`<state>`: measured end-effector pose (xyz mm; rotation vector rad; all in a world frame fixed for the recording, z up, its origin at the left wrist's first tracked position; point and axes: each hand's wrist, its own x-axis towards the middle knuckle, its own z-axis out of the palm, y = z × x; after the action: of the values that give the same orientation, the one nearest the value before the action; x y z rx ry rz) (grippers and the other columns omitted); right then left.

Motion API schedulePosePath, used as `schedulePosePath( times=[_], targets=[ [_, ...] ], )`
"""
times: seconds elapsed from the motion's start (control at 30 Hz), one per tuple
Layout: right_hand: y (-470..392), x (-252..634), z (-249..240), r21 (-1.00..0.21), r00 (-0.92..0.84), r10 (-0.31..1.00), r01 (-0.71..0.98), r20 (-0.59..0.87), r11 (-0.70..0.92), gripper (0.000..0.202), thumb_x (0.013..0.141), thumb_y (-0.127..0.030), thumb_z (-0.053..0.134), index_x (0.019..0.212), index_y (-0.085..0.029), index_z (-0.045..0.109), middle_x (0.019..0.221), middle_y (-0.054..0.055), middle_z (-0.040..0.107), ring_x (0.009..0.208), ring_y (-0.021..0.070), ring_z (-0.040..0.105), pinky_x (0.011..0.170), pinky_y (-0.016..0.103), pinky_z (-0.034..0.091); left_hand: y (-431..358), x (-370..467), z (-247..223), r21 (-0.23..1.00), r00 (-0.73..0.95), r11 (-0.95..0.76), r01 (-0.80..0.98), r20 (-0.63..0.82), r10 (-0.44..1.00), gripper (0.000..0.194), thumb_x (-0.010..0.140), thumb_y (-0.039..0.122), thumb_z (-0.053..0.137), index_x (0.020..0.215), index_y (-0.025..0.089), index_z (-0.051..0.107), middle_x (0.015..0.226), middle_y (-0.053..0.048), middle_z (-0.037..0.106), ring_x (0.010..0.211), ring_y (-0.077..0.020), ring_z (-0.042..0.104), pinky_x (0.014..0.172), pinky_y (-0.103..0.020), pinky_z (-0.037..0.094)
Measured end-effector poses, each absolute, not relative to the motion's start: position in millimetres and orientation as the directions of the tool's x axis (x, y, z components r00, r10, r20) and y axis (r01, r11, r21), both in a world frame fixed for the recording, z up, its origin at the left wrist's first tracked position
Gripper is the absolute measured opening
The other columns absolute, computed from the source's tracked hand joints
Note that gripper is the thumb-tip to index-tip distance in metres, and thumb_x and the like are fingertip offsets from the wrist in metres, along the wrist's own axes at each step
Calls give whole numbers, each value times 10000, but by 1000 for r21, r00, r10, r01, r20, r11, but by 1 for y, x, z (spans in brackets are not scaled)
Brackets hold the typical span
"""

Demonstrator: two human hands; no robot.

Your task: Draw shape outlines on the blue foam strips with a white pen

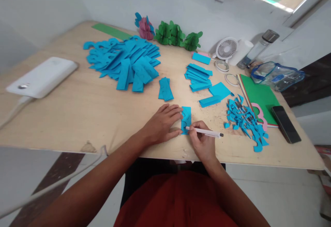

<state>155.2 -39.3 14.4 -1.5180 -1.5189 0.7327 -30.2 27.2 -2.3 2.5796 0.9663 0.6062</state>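
Note:
A small blue paper strip [186,114] with dark curved lines on it lies near the table's front edge. My left hand [163,121] rests flat with fingers stretched out, their tips on the strip's left edge. In my right hand [203,143] is a white pen [208,132], pinched between the fingers, its tip at the lower part of the strip. Just beyond my left hand lie two overlapping blue strips [165,89], also marked with lines. Further left spreads a large pile of blue folded and cut-out paper pieces [124,59].
Folded blue strips [198,75] lie ahead on the right, beside blue paper scraps [244,116]. A phone [286,123] and green paper [261,99] are far right. Along the wall stand green paper figures [170,33] and a small fan [227,48]. A white power bank [42,77] is left.

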Motion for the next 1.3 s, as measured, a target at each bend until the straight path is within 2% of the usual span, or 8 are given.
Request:
schedulePosePath(
  times=[0.8, 1.3],
  targets=[
    [-40, 152, 11, -877, 71, 985, 469, 155, 104, 87, 861, -265, 533, 812, -215, 585, 732, 12, 658, 695, 168, 625, 648, 289, 502, 27, -30, -2, 433, 678, -719, 544, 277, 681, 425, 820, 378, 648, 1193, 190, 573, 1398, -139, 551, 1344, -321, 443, 1143, -529, 279],
    [-40, 153, 17, -864, 131, 976, 497, 173, 86, 92, 851, -258, 530, 781, -220, 576, 711, 9, 659, 646, 162, 610, 598, 277, 480, 28, -30, -1, 428, 684, -719, 547, 268, 679, 427, 831, 392, 639, 1194, 178, 570, 1406, -143, 545, 1346, -321, 439, 1145, -529, 273]
  ],
)
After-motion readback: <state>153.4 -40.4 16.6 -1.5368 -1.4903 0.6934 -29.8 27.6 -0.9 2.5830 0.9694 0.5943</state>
